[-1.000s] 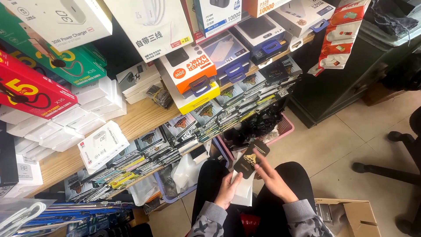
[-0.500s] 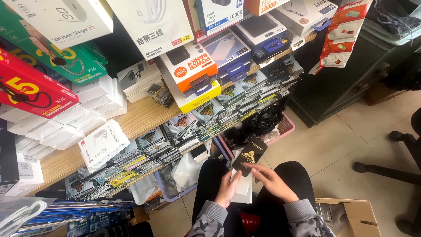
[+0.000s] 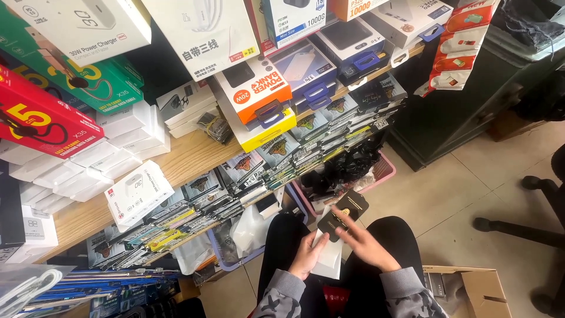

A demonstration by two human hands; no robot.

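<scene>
**Black card pack held over the lap beside a crowded accessory shelf**

A seated person in black trousers and camouflage sleeves holds a small black card pack (image 3: 343, 214) above the knees; the pack is flat and dark, roughly rectangular with a hanging tab at its upper end, and carries a small gold motif near its middle and pale markings too small to make out; it is tilted, its upper end pointing towards the pink basket (image 3: 384, 169) on the floor. The right hand (image 3: 366, 245) reaches in from below, fingers narrow and pinched on the pack's lower edge; the left hand (image 3: 308, 255) lies just beside it, fingers curled round a white sleeve (image 3: 331, 258) that sits under and behind the black pack, touching it. To the left runs a wooden shelf (image 3: 188, 156) stacked with white boxes and rows of carded goods; an open cardboard box (image 3: 477, 290) stands on the tiled floor at the person's right. Against the frame half a second earlier, the pack sits much where it was, still over the lap; the right hand has shifted slightly along its lower edge, and the left hand has kept its grip on the white sleeve.
</scene>
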